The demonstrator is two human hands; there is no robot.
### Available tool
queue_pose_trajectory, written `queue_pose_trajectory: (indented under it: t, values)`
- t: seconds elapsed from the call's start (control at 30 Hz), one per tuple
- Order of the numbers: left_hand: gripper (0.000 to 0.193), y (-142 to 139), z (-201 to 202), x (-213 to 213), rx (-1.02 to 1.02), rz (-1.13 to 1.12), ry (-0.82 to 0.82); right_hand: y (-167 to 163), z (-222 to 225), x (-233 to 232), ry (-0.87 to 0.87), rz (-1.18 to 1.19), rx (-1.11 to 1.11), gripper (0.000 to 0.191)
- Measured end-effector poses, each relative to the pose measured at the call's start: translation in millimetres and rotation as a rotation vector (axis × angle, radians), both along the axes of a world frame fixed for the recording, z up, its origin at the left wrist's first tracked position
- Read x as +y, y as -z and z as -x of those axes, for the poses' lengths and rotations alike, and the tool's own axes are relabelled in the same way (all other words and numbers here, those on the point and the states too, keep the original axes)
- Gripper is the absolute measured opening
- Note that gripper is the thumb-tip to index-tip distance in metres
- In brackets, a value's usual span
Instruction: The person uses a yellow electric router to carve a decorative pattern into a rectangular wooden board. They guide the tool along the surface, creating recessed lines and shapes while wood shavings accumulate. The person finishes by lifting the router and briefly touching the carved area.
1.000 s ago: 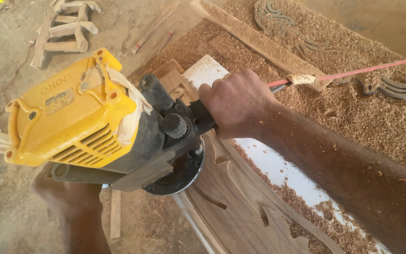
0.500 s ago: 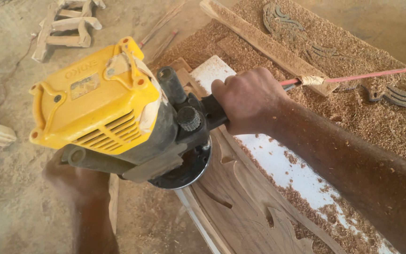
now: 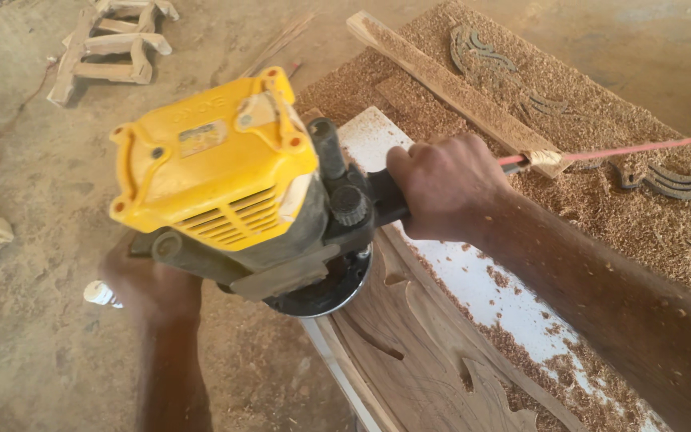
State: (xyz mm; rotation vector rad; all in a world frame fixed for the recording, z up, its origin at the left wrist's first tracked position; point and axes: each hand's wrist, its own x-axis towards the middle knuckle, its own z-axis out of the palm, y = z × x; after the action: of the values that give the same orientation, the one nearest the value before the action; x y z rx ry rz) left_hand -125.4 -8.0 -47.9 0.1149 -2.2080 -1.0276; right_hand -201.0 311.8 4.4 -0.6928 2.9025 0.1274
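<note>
A yellow and black wood router (image 3: pixel 233 176) sits with its round black base on a dark wooden panel (image 3: pixel 417 360) cut with curved shapes. My right hand (image 3: pixel 445 188) is closed around the router's right handle. My left hand (image 3: pixel 149 284) grips the left handle, partly hidden under the yellow housing. A red cord (image 3: pixel 625 150) runs from the tool to the right across the sawdust.
Thick sawdust covers the board at the right. A long wooden strip (image 3: pixel 457 88) lies diagonally there, with dark carved offcuts (image 3: pixel 669 182) beside it. A white board (image 3: pixel 489 292) shows under the panel. A wooden frame piece (image 3: pixel 109 44) lies on the dusty floor at the top left.
The router and both hands have shifted rightward in the picture; the view has moved a little with them.
</note>
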Motion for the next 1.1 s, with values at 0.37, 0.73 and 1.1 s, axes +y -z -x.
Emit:
queue_pose_trajectory:
  t: [0.37,0.73,1.1]
  values:
    - [0.036,-8.0,17.1,1.6,-0.227,-0.118,-0.128,-1.2,-14.6,-6.6,0.177,-0.069,-0.051,0.02]
    - [0.026,1.7,37.0,-3.1,-0.3,-0.233,-0.064,6.5,-28.4,-5.7,0.289,-0.118,-0.024,0.017]
    - [0.021,-8.5,41.5,2.6,-0.372,-0.331,0.01,19.1,-40.3,2.7,0.224,-0.022,0.172,0.021]
